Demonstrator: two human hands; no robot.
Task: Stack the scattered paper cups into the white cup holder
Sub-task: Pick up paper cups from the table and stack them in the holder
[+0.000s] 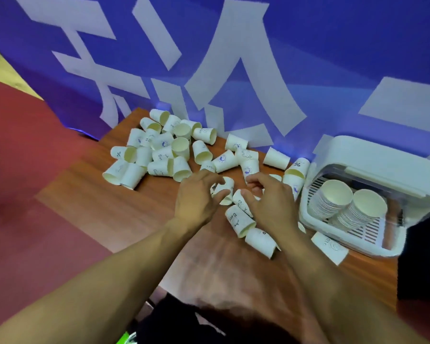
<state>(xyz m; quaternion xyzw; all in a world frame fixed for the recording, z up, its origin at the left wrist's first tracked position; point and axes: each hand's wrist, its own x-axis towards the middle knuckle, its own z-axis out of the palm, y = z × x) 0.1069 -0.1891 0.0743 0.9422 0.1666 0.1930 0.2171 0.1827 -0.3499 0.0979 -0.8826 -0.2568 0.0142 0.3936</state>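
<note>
left of the white cup holder (pixel 387 165), on the wooden table (pixel 109 207), both bare hands reach in among the loose cups. the left hand (pixel 199 197), the one farther from the holder, has its fingers and thumb curled round a paper cup (pixel 225 186) that lies on its side, so it grips that cup. the right hand (pixel 271 197), between the left hand and the holder, has its fingers curled too, and its thumb rests against a printed cup (pixel 241 202) lying beneath it; whether this hand really holds anything cannot be told, since the palm hides what is under it. the holder stands at the table's right end with its lid raised, and two stacks of nested cups (pixel 333 197) lean side by side on its slotted tray, mouths toward the camera. just beside the holder's near corner lies a single cup (pixel 329 247) on its side, and two more lie near the right wrist. well apart from the holder, toward the table's far left, the scattered paper cups (pixel 164 150) lie heaped, most tipped over, some with blue print. behind the holder and the table hangs a blue banner (pixel 308 45) with big white characters, and a red floor (pixel 23 157) shows beyond the table's left edge.
</note>
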